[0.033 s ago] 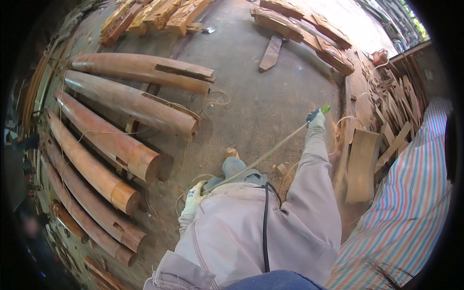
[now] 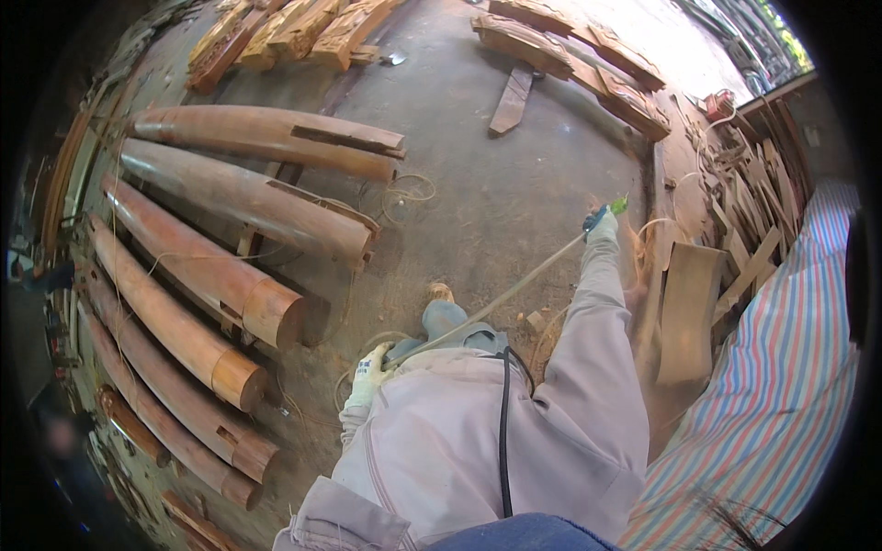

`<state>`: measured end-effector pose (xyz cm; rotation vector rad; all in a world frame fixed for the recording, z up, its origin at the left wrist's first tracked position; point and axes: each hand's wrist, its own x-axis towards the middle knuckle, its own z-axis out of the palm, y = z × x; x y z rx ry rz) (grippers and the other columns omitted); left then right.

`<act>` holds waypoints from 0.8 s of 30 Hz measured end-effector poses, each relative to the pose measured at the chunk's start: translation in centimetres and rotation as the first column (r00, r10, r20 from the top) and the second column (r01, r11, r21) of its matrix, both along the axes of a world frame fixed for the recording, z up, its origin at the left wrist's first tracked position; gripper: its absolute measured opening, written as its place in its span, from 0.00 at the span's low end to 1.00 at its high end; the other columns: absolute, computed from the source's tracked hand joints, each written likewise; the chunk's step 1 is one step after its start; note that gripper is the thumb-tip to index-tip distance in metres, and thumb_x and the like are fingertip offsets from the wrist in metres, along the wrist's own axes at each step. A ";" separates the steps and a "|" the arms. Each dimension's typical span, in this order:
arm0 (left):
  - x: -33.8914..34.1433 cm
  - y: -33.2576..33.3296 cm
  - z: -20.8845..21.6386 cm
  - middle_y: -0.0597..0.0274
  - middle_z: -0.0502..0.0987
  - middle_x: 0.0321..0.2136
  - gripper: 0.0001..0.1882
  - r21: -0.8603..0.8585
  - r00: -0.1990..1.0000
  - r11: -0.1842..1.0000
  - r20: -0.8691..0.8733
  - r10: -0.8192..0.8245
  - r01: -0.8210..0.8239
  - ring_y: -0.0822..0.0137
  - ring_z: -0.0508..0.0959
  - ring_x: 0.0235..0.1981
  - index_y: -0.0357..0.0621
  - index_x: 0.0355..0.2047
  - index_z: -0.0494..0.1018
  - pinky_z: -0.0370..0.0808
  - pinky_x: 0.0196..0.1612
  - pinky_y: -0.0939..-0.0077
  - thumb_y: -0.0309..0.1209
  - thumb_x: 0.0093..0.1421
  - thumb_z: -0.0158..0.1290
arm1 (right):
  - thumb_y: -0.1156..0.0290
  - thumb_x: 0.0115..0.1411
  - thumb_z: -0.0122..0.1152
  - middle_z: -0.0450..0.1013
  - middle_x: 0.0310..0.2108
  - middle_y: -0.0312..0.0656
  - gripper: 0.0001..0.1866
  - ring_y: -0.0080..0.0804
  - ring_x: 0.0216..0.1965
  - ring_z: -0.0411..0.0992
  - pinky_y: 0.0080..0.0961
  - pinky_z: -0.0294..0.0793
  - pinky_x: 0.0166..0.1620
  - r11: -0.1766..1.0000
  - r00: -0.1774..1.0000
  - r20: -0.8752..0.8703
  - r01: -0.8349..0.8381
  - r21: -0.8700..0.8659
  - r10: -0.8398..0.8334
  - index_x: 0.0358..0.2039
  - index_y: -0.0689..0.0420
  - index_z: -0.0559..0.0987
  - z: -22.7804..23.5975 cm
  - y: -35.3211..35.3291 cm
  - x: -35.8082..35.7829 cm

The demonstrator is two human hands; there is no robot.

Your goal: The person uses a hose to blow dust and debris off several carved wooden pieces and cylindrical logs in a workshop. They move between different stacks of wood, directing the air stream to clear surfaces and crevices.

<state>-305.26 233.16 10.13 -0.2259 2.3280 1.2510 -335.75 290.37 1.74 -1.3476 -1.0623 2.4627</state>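
My right hand (image 2: 599, 223), in a pale glove with dark blue fingers, reaches out at arm's length to the right. It is closed round the end of a hose, where a small bright green piece (image 2: 619, 205) juts out; its exact kind is too small to tell. From there the pale hose (image 2: 514, 289) runs taut down to my waist. My left hand (image 2: 369, 369), in a whitish glove, is closed on the hose beside my left hip, its fingers partly hidden. Orange-brown dust or shavings (image 2: 638, 243) show near the right hand.
Several long rounded timber columns (image 2: 248, 197) lie to the left, with cords across them. Carved wooden beams (image 2: 524, 46) sit at the far side. To the right are a curved board (image 2: 689, 312), scrap wood (image 2: 767, 197) and a striped sheet (image 2: 763, 386). Loose hose coils (image 2: 409, 193) lie on the floor.
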 end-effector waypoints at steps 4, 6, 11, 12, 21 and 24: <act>-2.7 0.6 0.1 0.48 0.74 0.46 0.27 -0.034 0.993 0.993 0.046 -0.108 0.109 0.52 0.75 0.47 0.46 0.53 0.67 0.72 0.49 0.63 0.29 0.51 0.56 | 0.57 0.62 0.50 0.59 0.12 0.35 0.15 0.31 0.08 0.58 0.28 0.56 0.11 0.977 0.999 0.032 0.019 0.212 -0.026 0.21 0.47 0.64 1.5 1.7 -1.1; -3.8 1.0 0.4 0.48 0.74 0.46 0.26 -0.044 0.987 0.986 0.025 -0.160 0.161 0.52 0.75 0.47 0.46 0.54 0.67 0.72 0.49 0.64 0.27 0.52 0.56 | 0.58 0.61 0.52 0.61 0.13 0.36 0.14 0.31 0.09 0.60 0.29 0.58 0.11 0.986 1.000 -0.002 0.010 0.167 -0.010 0.23 0.48 0.65 2.8 1.7 -2.6; -7.0 2.3 1.1 0.48 0.73 0.47 0.26 -0.075 0.977 0.976 -0.041 -0.210 0.206 0.53 0.75 0.46 0.46 0.54 0.67 0.73 0.48 0.64 0.28 0.53 0.56 | 0.58 0.60 0.53 0.63 0.13 0.38 0.13 0.33 0.09 0.62 0.30 0.59 0.11 0.923 0.984 0.031 -0.173 0.344 0.173 0.24 0.52 0.67 5.1 -0.7 -9.8; -7.4 2.5 1.4 0.49 0.73 0.47 0.26 -0.040 0.985 0.985 -0.006 -0.170 0.169 0.53 0.75 0.45 0.46 0.54 0.67 0.73 0.47 0.64 0.28 0.53 0.56 | 0.58 0.60 0.53 0.64 0.14 0.38 0.13 0.33 0.09 0.62 0.30 0.59 0.12 0.906 0.977 0.024 -0.206 0.370 0.212 0.24 0.52 0.67 5.2 -1.3 -11.0; -10.9 5.4 3.5 0.51 0.74 0.40 0.28 -0.124 0.987 0.982 -0.056 -0.150 0.142 0.53 0.75 0.42 0.48 0.54 0.67 0.73 0.44 0.64 0.33 0.51 0.59 | 0.61 0.55 0.54 0.72 0.17 0.46 0.14 0.40 0.17 0.72 0.35 0.67 0.20 0.436 0.776 0.312 -0.584 0.684 0.549 0.31 0.60 0.76 5.8 -11.5 -26.2; -11.5 6.2 4.3 0.50 0.74 0.42 0.28 -0.143 0.993 0.986 -0.061 -0.100 0.091 0.53 0.75 0.43 0.46 0.53 0.67 0.73 0.45 0.64 0.33 0.51 0.59 | 0.60 0.54 0.53 0.75 0.22 0.50 0.17 0.41 0.22 0.76 0.35 0.71 0.25 0.238 0.710 0.414 -0.624 0.744 0.570 0.35 0.62 0.78 7.6 -16.4 -29.2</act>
